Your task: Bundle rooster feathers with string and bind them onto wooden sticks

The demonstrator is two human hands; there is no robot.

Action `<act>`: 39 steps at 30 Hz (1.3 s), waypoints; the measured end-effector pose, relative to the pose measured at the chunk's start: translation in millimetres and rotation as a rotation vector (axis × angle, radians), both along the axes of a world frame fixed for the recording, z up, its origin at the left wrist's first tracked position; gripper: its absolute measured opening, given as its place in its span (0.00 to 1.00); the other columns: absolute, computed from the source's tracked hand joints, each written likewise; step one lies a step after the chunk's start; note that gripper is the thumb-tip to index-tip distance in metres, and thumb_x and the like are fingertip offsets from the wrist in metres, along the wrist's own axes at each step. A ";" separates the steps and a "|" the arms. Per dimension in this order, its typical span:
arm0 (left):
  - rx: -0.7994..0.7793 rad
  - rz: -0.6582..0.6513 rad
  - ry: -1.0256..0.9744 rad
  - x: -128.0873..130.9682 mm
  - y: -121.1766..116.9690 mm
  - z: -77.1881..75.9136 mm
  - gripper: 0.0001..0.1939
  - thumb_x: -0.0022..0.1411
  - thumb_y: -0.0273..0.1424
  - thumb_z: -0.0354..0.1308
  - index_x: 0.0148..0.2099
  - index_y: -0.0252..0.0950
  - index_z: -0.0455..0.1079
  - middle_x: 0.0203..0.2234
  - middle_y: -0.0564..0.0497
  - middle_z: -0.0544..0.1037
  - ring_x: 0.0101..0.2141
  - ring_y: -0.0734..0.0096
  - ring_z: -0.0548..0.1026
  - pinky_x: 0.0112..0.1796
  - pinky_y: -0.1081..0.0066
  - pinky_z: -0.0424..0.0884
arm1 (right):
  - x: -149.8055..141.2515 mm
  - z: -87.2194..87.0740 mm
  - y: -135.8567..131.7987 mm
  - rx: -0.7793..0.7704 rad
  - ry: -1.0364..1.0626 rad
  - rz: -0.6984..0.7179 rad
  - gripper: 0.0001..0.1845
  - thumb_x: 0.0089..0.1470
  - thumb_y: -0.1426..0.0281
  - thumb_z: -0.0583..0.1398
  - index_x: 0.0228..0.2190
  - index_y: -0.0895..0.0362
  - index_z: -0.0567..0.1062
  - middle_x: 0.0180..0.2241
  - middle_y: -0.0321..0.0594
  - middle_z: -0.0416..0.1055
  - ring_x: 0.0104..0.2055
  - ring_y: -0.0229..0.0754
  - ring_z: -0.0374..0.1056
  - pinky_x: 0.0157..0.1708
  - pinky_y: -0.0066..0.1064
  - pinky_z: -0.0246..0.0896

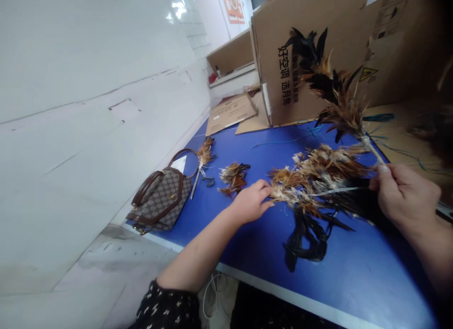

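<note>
My left hand rests on the blue table, its fingers pinched on the end of a brown feather in the loose feather pile. My right hand is closed around the thin stem of a feather duster bundle that sticks up and to the left, with black and brown plumes. Long black feathers lie below the pile. A thin white quill runs from the pile toward my right hand.
A patterned brown handbag sits at the table's left corner. Beside it lie a finished small duster and a small feather clump. A large cardboard box stands at the back, with flat cardboard to its left. White wall on the left.
</note>
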State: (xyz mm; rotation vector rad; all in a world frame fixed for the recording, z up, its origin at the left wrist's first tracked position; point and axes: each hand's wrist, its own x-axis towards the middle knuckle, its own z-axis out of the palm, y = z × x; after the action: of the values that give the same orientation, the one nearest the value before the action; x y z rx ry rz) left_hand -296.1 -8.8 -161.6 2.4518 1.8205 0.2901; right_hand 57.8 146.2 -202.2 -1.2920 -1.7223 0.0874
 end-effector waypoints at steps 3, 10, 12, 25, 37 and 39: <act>-0.034 0.048 0.104 8.2 10.0 -5.6 0.13 0.75 0.34 0.52 0.55 0.35 0.73 0.49 0.42 0.75 0.48 0.61 0.78 0.50 0.64 0.76 | 0.3 1.6 -0.7 0.002 0.015 0.014 0.16 0.61 0.63 0.57 0.24 0.54 0.76 0.23 0.38 0.74 0.25 0.41 0.69 0.31 0.32 0.59; 0.128 0.130 0.017 -5.3 -13.5 25.8 0.12 0.75 0.34 0.50 0.46 0.37 0.74 0.41 0.44 0.76 0.42 0.64 0.78 0.46 0.67 0.76 | -0.6 3.7 -3.0 0.019 0.013 0.042 0.17 0.62 0.63 0.57 0.25 0.54 0.76 0.23 0.39 0.74 0.26 0.40 0.69 0.32 0.31 0.58; 0.146 0.163 -0.017 -7.2 -29.3 40.5 0.12 0.74 0.32 0.50 0.45 0.37 0.75 0.41 0.44 0.77 0.43 0.64 0.78 0.46 0.66 0.75 | -1.0 4.6 -3.6 0.009 0.014 0.042 0.17 0.61 0.63 0.56 0.24 0.54 0.76 0.23 0.39 0.74 0.26 0.40 0.69 0.31 0.31 0.58; -0.050 0.161 -0.172 -10.2 -52.1 26.8 0.11 0.69 0.29 0.57 0.50 0.36 0.77 0.42 0.45 0.77 0.43 0.63 0.77 0.48 0.64 0.73 | -0.7 -2.6 0.9 0.023 0.000 0.026 0.16 0.61 0.62 0.56 0.24 0.53 0.76 0.22 0.36 0.72 0.24 0.41 0.66 0.30 0.32 0.56; -0.112 0.215 -0.198 -11.0 -34.4 8.9 0.05 0.68 0.29 0.57 0.38 0.35 0.72 0.37 0.47 0.74 0.37 0.66 0.73 0.42 0.67 0.70 | 0.1 -3.6 2.1 0.020 0.009 0.043 0.17 0.62 0.62 0.56 0.25 0.53 0.76 0.22 0.35 0.73 0.25 0.41 0.68 0.31 0.32 0.57; -0.091 0.288 -0.255 -18.0 -35.7 18.5 0.06 0.68 0.31 0.58 0.37 0.35 0.72 0.32 0.49 0.75 0.33 0.69 0.72 0.38 0.69 0.68 | -1.1 -2.9 1.5 0.026 0.009 0.046 0.17 0.62 0.62 0.56 0.24 0.52 0.75 0.22 0.36 0.73 0.26 0.42 0.69 0.31 0.32 0.58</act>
State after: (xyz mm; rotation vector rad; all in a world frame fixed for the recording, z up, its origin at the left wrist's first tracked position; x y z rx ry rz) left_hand -314.1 -44.5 -143.1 1.9849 2.0159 0.5000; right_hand 56.7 147.7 -205.1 -1.2318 -1.7401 0.0971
